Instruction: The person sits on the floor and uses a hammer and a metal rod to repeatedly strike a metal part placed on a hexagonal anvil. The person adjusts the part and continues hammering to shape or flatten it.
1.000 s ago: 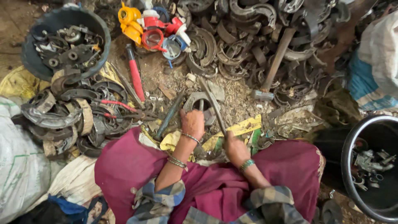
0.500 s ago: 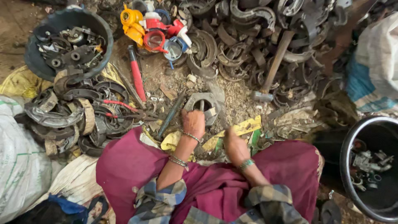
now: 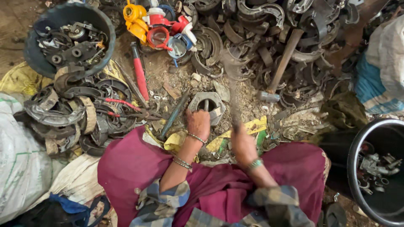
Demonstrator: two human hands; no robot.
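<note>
My left hand (image 3: 198, 123) rests on a thin metal rod standing upright in a grey hexagonal metal block (image 3: 208, 106) on the ground in front of my lap. My right hand (image 3: 243, 143) grips the handle of a hammer (image 3: 230, 80), which is raised and blurred above the block. Both wrists wear bangles. A maroon cloth (image 3: 139, 168) covers my legs.
A dark tub of metal parts (image 3: 67, 38) stands at upper left, with curved brake shoes (image 3: 71, 113) piled below it. A red-handled tool (image 3: 139, 75), red and yellow plastic parts (image 3: 155, 21), another hammer (image 3: 277, 67) and a black tub (image 3: 378, 168) at right surround me.
The hammer in my right hand has swung up from near the block and now blurs above it. My left hand stays on the rod.
</note>
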